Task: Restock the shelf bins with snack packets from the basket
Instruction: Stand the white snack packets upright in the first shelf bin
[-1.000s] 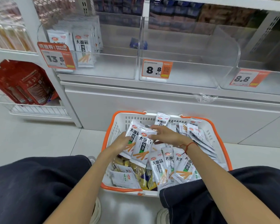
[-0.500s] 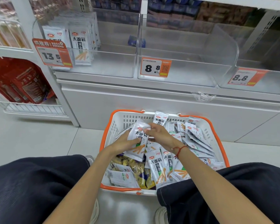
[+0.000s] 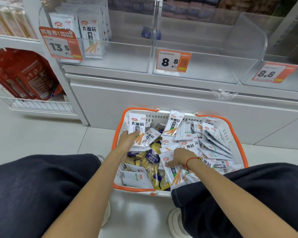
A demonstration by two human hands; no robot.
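- Picking is the step in hand: white snack packets are being gathered from the orange-rimmed basket (image 3: 117,133) on the floor, below the clear shelf bins (image 3: 127,55).
- A small stack of packets (image 3: 137,127) is gripped upright by the left hand (image 3: 127,140).
- Another white packet (image 3: 175,172) is touched by the right hand (image 3: 182,158); a closed grip cannot be told.
- Next, it likely must be pinched and lifted.

You wear dark navy trousers (image 3: 33,191), white shoes (image 3: 176,222), bare forearms, red string bracelet (image 3: 190,160) on right wrist.
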